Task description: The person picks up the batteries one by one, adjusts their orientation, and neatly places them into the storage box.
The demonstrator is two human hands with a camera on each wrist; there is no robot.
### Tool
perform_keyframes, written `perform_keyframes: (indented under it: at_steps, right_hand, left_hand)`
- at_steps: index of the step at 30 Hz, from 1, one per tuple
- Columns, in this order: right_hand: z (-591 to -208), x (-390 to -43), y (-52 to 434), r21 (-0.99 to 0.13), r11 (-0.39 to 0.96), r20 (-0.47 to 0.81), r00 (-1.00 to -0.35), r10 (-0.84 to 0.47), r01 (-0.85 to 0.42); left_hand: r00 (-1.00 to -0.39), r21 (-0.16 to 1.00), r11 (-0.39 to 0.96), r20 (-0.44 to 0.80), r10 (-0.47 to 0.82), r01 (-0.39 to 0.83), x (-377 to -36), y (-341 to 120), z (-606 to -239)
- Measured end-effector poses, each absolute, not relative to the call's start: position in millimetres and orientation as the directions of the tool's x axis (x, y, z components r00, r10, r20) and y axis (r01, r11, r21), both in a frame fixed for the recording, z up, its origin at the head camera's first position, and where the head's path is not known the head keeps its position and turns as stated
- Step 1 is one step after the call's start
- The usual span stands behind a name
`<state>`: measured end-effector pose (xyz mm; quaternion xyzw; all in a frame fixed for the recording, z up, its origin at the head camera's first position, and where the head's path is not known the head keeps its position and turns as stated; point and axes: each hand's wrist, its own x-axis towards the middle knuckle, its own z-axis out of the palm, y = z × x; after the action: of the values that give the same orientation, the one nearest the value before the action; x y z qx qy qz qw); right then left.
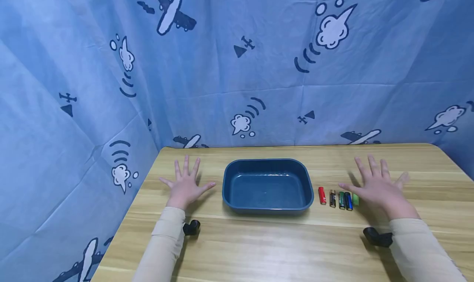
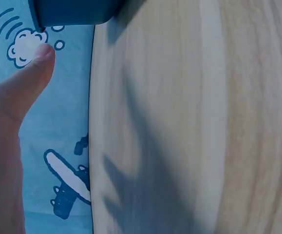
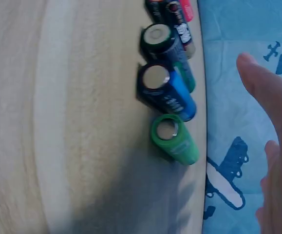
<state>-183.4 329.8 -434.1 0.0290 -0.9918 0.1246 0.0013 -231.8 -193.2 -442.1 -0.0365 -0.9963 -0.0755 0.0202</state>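
While both hands [image 1: 187, 186] [image 1: 377, 185] lie splayed on wood-grain table [image 1: 259, 245], cylindrical batteries [image 1: 337, 199] flank glossy rounded tray [image 1: 267, 186].

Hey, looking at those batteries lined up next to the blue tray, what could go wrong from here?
1. The batteries are round and lie side by side, close or touching; lifting one may well roll its neighbours across the table.
2. The right hand hovers spread just beside the light green battery; a careless sweep could scatter the row.
3. The tray has a raised rim; a battery dropped on it might bounce out.
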Motion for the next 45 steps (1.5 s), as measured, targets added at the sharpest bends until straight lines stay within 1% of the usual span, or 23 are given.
perform_keyframes:
  at_steps: [2, 4, 7, 9, 11, 14, 19, 21, 29, 33, 36, 45]
  right_hand:
    - [-431.5, -185.9, 330.5, -0.243, 0.967, 0.026, -0.997, -0.072, -0.076]
    - [-427.3, -188.4, 331.3, -0.258, 0.962, 0.023, -0.996, -0.088, -0.091]
    - [-419.6, -190.1, 334.1, -0.299, 0.949, -0.039, -0.993, -0.115, -0.098]
    - [-415.9, -189.4, 336.8, -0.33, 0.939, -0.086, -0.987, -0.135, -0.099]
    - [-414.6, -187.6, 340.1, -0.352, 0.931, -0.124, -0.98, -0.153, -0.101]
    - [-417.0, -183.9, 345.6, -0.377, 0.92, -0.158, -0.971, -0.179, -0.108]
    - [-427.0, -174.9, 349.0, -0.418, 0.901, -0.203, -0.955, -0.216, -0.115]
    - [-431.4, -171.4, 348.5, -0.417, 0.901, -0.201, -0.955, -0.22, -0.12]
    - [-441.1, -166.3, 346.0, -0.402, 0.911, -0.179, -0.969, -0.171, -0.087]
    - [-443.9, -166.7, 344.9, -0.41, 0.906, -0.141, -0.973, -0.183, -0.111]
    - [-445.8, -167.0, 344.6, -0.394, 0.909, -0.102, -0.976, -0.193, -0.139]
    - [-448.7, -167.0, 346.8, -0.358, 0.92, -0.032, -0.983, -0.183, -0.159]
  left_hand:
    - [-0.994, 0.167, 0.981, 0.062, 0.09, 0.099, -231.5, -195.2, -439.8]
    - [-0.988, 0.247, 0.957, 0.074, 0.136, 0.151, -230.7, -195.3, -435.8]
    - [-0.966, 0.441, 0.86, 0.09, 0.242, 0.257, -228.0, -190.3, -429.2]
    - [-0.947, 0.575, 0.763, 0.071, 0.312, 0.294, -223.9, -182.3, -425.8]
    - [-0.93, 0.655, 0.694, 0.037, 0.365, 0.298, -218.2, -172.0, -425.0]
    - [-0.907, 0.714, 0.641, -0.02, 0.421, 0.281, -208.4, -155.4, -428.1]
    - [-0.877, 0.726, 0.627, -0.069, 0.475, 0.282, -197.2, -137.2, -438.6]
    - [-0.874, 0.721, 0.635, -0.087, 0.479, 0.277, -194.8, -134.1, -442.1]
    - [-0.896, 0.718, 0.651, -0.087, 0.434, 0.245, -193.0, -131.8, -448.5]
    - [-0.901, 0.712, 0.66, -0.09, 0.424, 0.24, -194.2, -131.5, -449.0]
    - [-0.904, 0.715, 0.659, -0.091, 0.417, 0.231, -194.6, -130.5, -448.2]
    - [-0.909, 0.716, 0.656, -0.071, 0.411, 0.24, -196.9, -126.4, -447.6]
